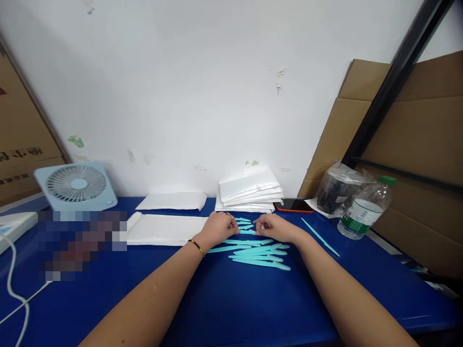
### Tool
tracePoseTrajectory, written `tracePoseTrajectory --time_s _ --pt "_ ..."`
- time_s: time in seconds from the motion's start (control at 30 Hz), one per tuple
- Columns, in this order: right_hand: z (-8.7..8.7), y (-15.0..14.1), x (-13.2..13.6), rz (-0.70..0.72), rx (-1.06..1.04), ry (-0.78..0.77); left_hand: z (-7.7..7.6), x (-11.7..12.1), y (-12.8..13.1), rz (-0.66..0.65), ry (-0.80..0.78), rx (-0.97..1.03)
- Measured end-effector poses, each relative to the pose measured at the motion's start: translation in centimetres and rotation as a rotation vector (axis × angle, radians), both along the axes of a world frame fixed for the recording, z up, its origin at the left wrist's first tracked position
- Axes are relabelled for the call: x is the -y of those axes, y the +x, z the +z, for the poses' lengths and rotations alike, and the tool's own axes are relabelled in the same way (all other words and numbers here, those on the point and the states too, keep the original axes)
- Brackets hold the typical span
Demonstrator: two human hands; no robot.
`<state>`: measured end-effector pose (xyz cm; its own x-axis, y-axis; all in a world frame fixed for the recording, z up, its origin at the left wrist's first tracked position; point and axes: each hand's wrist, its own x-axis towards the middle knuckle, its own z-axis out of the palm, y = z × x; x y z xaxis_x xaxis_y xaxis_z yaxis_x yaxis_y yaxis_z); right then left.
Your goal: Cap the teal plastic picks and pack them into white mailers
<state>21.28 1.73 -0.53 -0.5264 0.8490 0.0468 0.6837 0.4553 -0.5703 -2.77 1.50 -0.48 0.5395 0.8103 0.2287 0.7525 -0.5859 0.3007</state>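
Both hands are over the middle of the blue table. My left hand (220, 227), with a dark and gold bracelet at the wrist, pinches one end of a turquoise eyebrow razor (248, 232). The other end lies between the closed fingertips of my right hand (274, 227). Just in front of the hands, several more turquoise eyebrow razors (261, 258) lie roughly side by side, some overlapping. A few others (243, 220) show beyond the held one, partly hidden by my fingers. One razor (320, 236) lies apart, slanting, to the right of my right wrist.
White padded mailers (249, 188) are stacked against the wall, with flat mailers (166, 229) to the left. A phone (293, 206), a bagged dark object (331, 193) and a water bottle (365, 209) stand right. A fan (77, 185) and white cable (14, 289) are left.
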Motion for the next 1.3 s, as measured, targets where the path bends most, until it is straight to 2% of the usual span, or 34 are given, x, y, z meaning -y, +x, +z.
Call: tracePoseTrajectory --time_s 0.13,0.37,0.5,0.6,0.67,0.8,0.9,0.97,1.07,1.23,1.3 --pt "0.2 1.2 -0.6 -0.097 -0.075 -0.032 0.0 -0.1 0.0 0.09 0.045 0.001" --pt "0.0 -0.3 -0.3 -0.011 -0.132 0.002 0.0 -0.1 0.2 0.056 0.031 0.041" --pt "-0.2 0.7 -0.8 -0.047 -0.108 -0.013 -0.2 -0.3 0.0 0.1 0.022 0.035" --pt "0.4 2.0 -0.9 -0.125 -0.049 -0.034 -0.3 -0.5 -0.3 0.126 0.011 0.043" --pt "1.1 2.4 -0.5 -0.106 -0.026 -0.032 -0.1 -0.4 -0.3 0.129 0.025 0.064" --pt "2.1 1.9 0.7 0.084 0.035 -0.087 0.5 0.7 0.0 0.016 -0.015 0.072" --pt "1.9 1.3 1.0 0.109 0.071 -0.129 0.8 1.4 0.4 -0.119 -0.079 0.017" --pt "1.5 1.2 0.8 0.106 0.061 -0.119 0.7 1.5 0.5 -0.143 -0.073 -0.01" --pt "1.0 1.6 0.2 0.059 0.036 -0.046 0.6 0.8 0.3 -0.096 -0.019 -0.003" --pt "1.1 2.6 -0.5 -0.18 0.002 0.144 0.8 -0.3 -0.9 0.095 0.039 0.037" --pt "1.3 2.0 -0.1 -0.141 -0.006 0.14 1.0 -0.2 -1.1 0.099 0.056 0.066"
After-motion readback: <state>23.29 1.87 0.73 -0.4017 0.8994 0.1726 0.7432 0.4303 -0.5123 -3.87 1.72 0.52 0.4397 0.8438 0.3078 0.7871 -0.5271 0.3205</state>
